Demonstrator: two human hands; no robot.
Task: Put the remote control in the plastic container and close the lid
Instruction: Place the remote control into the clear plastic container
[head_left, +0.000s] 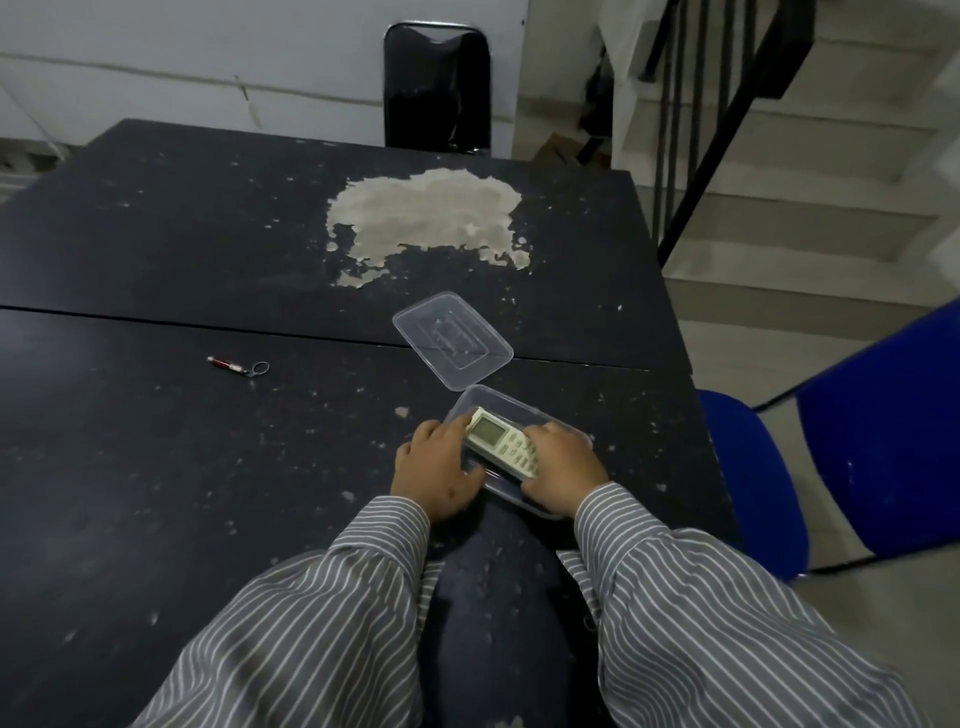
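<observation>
A white remote control with a small screen lies inside the clear plastic container on the dark table. My left hand rests against the container's left side, fingers touching its rim and the remote's edge. My right hand grips the remote's near right end over the container. The clear lid lies flat on the table just behind the container, its near corner overlapping the container's far rim.
The dark table is scuffed, with a large pale worn patch at the back. A small red keychain light lies to the left. A blue chair stands at the right, a black chair behind the table, stairs beyond.
</observation>
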